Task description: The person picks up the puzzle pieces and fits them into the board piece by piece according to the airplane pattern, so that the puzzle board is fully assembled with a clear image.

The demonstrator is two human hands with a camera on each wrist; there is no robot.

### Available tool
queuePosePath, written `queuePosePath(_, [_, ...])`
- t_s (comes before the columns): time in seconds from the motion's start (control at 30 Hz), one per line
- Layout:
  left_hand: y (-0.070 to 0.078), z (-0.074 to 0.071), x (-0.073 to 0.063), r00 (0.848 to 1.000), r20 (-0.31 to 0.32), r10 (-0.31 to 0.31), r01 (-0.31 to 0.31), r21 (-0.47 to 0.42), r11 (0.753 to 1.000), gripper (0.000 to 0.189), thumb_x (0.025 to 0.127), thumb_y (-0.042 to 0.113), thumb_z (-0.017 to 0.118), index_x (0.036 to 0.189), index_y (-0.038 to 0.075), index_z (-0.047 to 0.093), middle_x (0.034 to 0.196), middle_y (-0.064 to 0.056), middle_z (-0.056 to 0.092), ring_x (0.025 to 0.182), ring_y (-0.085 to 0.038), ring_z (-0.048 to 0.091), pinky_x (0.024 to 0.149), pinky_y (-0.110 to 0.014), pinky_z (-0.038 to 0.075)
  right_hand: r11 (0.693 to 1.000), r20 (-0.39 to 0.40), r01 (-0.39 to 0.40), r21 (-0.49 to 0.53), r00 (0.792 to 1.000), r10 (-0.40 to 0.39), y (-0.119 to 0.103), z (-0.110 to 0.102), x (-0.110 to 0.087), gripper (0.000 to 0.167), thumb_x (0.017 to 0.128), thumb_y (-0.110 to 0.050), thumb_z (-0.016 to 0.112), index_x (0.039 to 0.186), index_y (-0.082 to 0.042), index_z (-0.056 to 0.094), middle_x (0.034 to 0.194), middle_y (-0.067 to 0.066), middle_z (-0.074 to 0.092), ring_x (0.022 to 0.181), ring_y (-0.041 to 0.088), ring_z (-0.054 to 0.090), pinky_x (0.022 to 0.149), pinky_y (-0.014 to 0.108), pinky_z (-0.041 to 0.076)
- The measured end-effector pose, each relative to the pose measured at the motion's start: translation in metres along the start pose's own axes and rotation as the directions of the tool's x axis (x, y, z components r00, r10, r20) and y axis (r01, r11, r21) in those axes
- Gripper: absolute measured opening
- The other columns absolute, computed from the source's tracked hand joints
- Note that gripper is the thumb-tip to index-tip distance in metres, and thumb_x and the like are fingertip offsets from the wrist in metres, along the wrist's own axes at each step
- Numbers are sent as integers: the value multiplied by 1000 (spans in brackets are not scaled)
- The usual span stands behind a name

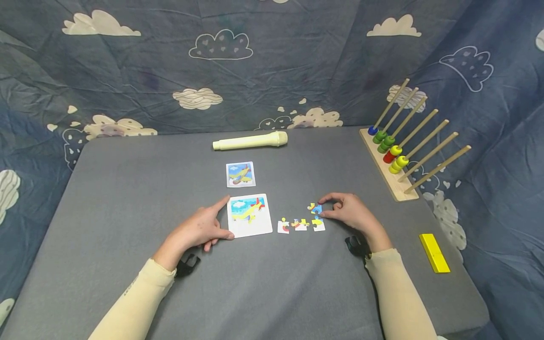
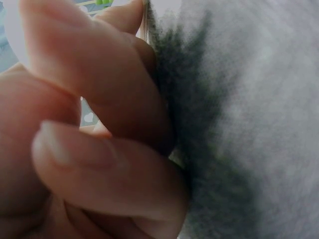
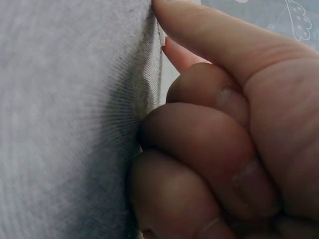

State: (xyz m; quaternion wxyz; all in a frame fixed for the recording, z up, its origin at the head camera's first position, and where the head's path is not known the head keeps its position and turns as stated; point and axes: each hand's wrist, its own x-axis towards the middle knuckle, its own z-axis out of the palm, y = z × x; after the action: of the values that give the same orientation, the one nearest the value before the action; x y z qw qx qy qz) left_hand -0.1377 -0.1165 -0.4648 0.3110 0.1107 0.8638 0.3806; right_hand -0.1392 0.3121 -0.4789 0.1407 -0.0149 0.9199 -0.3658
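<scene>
Right hand [image 1: 353, 213]: fingers slightly parted, pinching the blue puzzle piece [image 1: 316, 208], its long axis crosswise. The puzzle board [image 1: 259, 228] lies left of these fingers, nearer the left hand [image 1: 201, 228], whose widely spread index finger and thumb touch its left corners.

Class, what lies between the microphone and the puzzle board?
The plane card lies between the microphone and the puzzle board, as the head view shows.

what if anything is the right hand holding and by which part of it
The right hand pinches a blue-and-yellow puzzle piece by its right side, between thumb and forefinger.
</scene>
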Motion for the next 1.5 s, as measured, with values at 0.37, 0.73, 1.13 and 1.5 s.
queuePosePath(0.37, [-2,0,-1,1000,6,5,-5,-5,1000,114,88,24,88,173,19,13,54,-1,60,37,-13,58,45,-28,48,998,-37,44,-53,998,-46,-6,3,-2,29,93,-28,84,119,-16,78,62,-8,36,55,10,30,53,27,28])
queuePosePath(0.73, [-1,2,0,1000,-2,-6,6,-3,1000,114,87,25,88,173,22,13,55,-2,60,37,-15,58,48,-31,51,956,132,279,-94,955,-265,-98,43,23,26,91,-25,86,115,-19,80,56,-10,33,53,8,28,55,25,30])
queuePosePath(1.13, [0,0,1,1000,2,1,-1,-13,1000,115,87,25,88,173,23,11,55,-3,60,37,-15,58,48,-32,52,912,164,344,-224,936,-312,-118,78,34,23,90,-28,87,111,-20,81,57,-7,46,52,7,37,57,23,32])
queuePosePath(1.5, [-2,0,1,1000,-2,20,-20,9,1000,115,87,25,88,173,20,13,54,-2,61,37,-15,59,50,-31,51,914,169,340,-221,936,-308,-124,83,30,27,91,-27,86,117,-21,81,58,-7,47,51,6,37,53,23,29])
